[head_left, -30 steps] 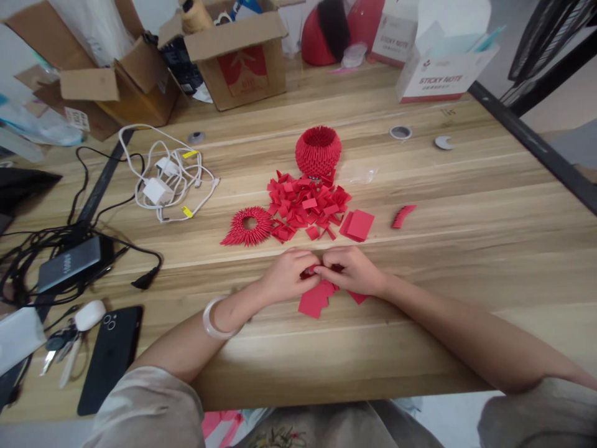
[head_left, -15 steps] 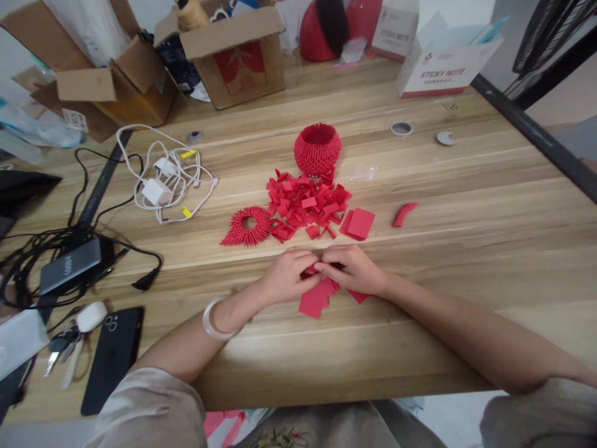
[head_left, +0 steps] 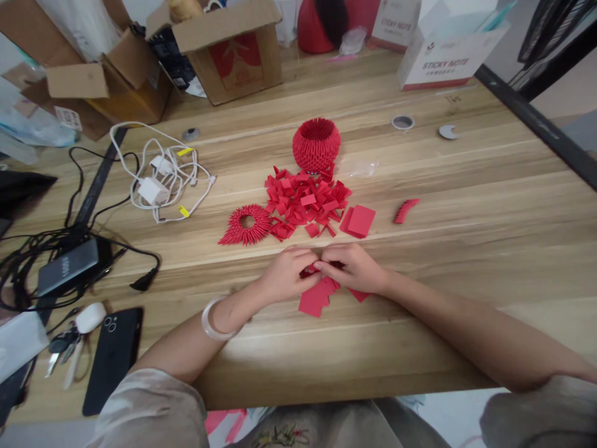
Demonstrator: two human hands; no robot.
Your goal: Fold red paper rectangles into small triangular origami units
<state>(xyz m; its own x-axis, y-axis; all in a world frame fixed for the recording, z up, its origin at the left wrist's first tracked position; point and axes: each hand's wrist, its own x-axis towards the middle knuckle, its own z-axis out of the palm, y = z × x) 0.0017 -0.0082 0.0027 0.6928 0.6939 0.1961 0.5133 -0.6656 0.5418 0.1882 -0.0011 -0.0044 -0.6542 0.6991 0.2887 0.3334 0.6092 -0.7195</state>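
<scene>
My left hand point(head_left: 290, 272) and my right hand point(head_left: 351, 266) meet above the wooden table, fingers closed on a small piece of red paper point(head_left: 310, 270) that their fingertips mostly cover. Under them lie flat red paper pieces point(head_left: 317, 298), partly hidden by the hands. Just beyond is a heap of folded red paper pieces point(head_left: 305, 199), with a short stack of red paper rectangles point(head_left: 358, 221) at its right. A spiky red paper ring point(head_left: 246, 224) rests to the left of the heap. Behind it stands a round red bowl point(head_left: 316, 146) built of folded paper units.
A curved row of red units point(head_left: 406, 210) lies to the right. White charger cables point(head_left: 158, 186), a black power adapter point(head_left: 69, 267), keys point(head_left: 60, 345) and a black phone point(head_left: 113, 361) occupy the left. Cardboard boxes point(head_left: 233, 59) and a sticky note box point(head_left: 448, 62) line the back.
The camera view has shifted slightly, moving the background a little. Both hands keep the same closed pose around the red paper, with hardly any visible movement.
</scene>
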